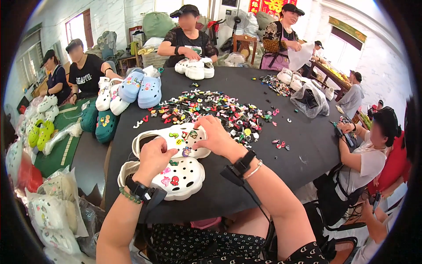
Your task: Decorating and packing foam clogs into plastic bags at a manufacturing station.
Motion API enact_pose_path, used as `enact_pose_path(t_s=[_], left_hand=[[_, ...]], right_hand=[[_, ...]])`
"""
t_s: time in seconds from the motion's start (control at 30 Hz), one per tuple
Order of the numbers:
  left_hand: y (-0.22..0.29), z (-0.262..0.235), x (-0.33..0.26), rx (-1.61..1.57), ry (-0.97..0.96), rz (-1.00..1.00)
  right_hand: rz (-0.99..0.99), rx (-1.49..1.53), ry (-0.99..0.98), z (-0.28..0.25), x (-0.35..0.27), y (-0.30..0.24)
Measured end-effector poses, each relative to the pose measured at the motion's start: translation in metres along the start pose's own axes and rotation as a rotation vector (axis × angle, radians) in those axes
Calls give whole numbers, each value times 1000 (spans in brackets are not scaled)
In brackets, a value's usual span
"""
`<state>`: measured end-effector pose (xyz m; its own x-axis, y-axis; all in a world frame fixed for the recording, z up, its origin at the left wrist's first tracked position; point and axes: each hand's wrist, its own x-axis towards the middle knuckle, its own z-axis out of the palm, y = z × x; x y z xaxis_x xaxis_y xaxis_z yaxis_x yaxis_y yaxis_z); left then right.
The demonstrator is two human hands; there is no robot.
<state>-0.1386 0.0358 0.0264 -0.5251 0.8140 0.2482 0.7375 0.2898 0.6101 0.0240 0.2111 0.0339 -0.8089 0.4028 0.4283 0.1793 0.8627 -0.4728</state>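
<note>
Two white foam clogs lie side by side on the black table in front of me. The farther white clog point(169, 131) carries several colourful shoe charms in its holes. My left hand point(154, 159) lies over its near side, thumb pressed toward the upper, fingers curled and partly hidden. My right hand point(215, 137) grips the toe end, thumb on the upper near a purple charm point(187, 152) and fingers over the far side. Nearer to me, the other white clog point(193, 176) has pink, red and green charms and several bare holes; neither hand's fingers grip it.
A wide pile of loose charms point(220, 105) spreads beyond my hands on the black table point(281, 176). Blue clogs point(149, 92), green clogs point(106, 125) and more white ones stand at the left. A plastic bag point(310, 103) lies at the right. Several people work around the table.
</note>
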Motion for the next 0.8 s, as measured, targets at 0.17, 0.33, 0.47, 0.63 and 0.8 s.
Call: enact_pose_path(t_s=[0.17, 0.33, 0.47, 0.63, 0.8], left_hand=[[8, 15, 8, -1, -15, 99], [-26, 15, 14, -81, 7, 129], [-60, 22, 27, -22, 102, 291], [-54, 26, 33, -150, -25, 233], [-55, 26, 33, -108, 29, 227]], right_hand=[[32, 12, -86, 5, 17, 41], [-32, 17, -22, 39, 42, 42], [48, 89, 126, 46, 44, 38], [-26, -84, 241, 56, 33, 39], [-1, -115, 207, 68, 37, 43]])
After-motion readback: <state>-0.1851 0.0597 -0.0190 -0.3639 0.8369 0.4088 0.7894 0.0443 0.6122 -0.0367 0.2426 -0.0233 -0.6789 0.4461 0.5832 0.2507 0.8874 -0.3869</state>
